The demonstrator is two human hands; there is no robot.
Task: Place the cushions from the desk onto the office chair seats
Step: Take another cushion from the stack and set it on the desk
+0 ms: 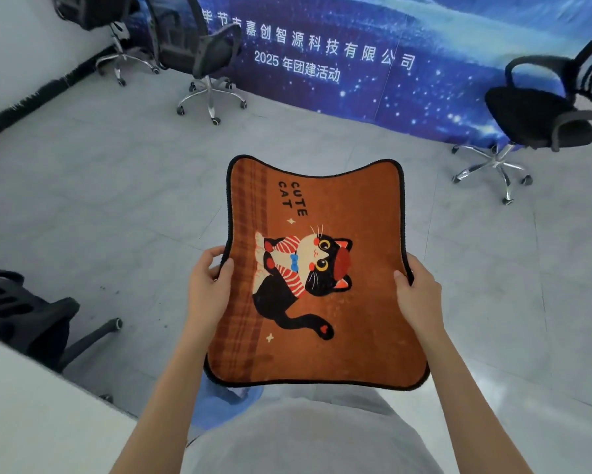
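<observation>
An orange cushion (349, 213) with black trim, a black cat picture and the words "CUTE CAT" is held flat in the air in front of me, over the floor. My left hand (207, 289) grips its left edge, thumb on top. My right hand (419, 294) grips its right edge the same way. A black office chair (527, 116) with a bare seat stands at the right by the banner. Two more black office chairs stand at the back, one (209, 53) in the middle and one (113, 22) in the far left corner.
A white desk (38, 412) fills the lower left corner, with another black chair (31, 319) beside it. A blue banner (373, 56) with white lettering covers the far wall. Grey tiled floor (116, 186) lies open between me and the chairs.
</observation>
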